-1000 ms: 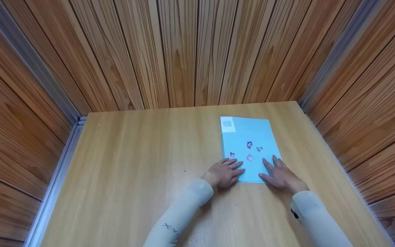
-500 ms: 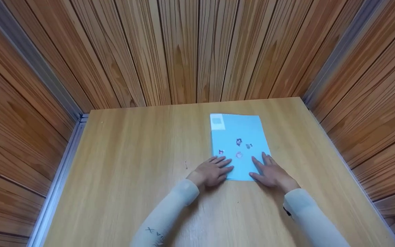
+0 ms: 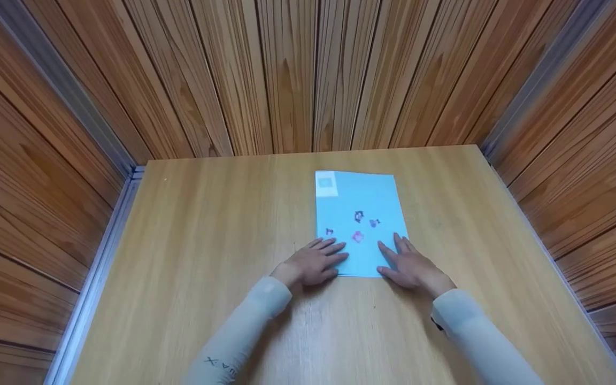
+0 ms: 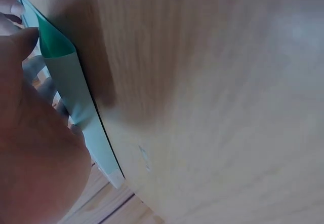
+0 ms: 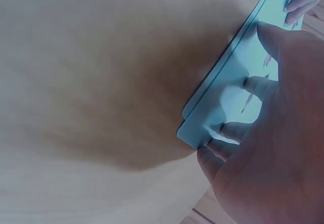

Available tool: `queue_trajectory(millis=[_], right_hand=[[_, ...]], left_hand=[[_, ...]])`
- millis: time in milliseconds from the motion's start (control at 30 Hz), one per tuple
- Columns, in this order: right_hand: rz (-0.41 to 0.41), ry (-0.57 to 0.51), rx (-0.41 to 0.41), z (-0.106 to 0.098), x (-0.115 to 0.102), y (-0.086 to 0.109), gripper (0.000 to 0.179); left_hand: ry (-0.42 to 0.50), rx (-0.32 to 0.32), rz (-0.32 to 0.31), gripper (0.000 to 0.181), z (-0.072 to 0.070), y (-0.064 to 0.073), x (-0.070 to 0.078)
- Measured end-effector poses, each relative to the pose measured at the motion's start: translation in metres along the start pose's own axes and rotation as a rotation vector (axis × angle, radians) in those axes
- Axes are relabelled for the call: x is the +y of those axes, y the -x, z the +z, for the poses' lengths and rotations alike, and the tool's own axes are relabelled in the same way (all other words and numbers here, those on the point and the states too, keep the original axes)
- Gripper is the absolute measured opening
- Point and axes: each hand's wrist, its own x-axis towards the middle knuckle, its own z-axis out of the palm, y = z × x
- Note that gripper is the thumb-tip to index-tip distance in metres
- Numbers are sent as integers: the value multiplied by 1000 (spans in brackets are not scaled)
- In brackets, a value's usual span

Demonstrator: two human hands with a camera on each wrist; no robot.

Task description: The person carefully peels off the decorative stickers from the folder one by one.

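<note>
Wide tabletop (image 3: pixel 206 224), blue folder (image 3: pixel 367 192), hands (image 3: pixel 314 263) (image 3: pixel 414 269) at edges

Person wears pale long sleeves; left sleeve (image 3: pixel 244 326) has dark letter-like marks (image 3: pixel 222 366), right sleeve (image 3: pixel 487 339) a small black patch (image 3: pixel 437 324) at the cuff. Left hand (image 3: pixel 314 262), right hand (image 3: pixel 416 268) bare.

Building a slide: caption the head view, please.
Left hand and right hand rest on a blue folder on a wood-grain table.
</note>
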Motion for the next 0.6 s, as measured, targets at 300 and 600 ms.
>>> queue_trajectory(millis=[300, 600], right_hand=[[-47, 20, -11, 2, -19, -6, 72], [-77, 42, 7, 12, -40, -11, 70]], left_hand=[[20, 12, -31, 53, 1, 21, -8], [102, 35, -56, 52, 4, 48, -12]])
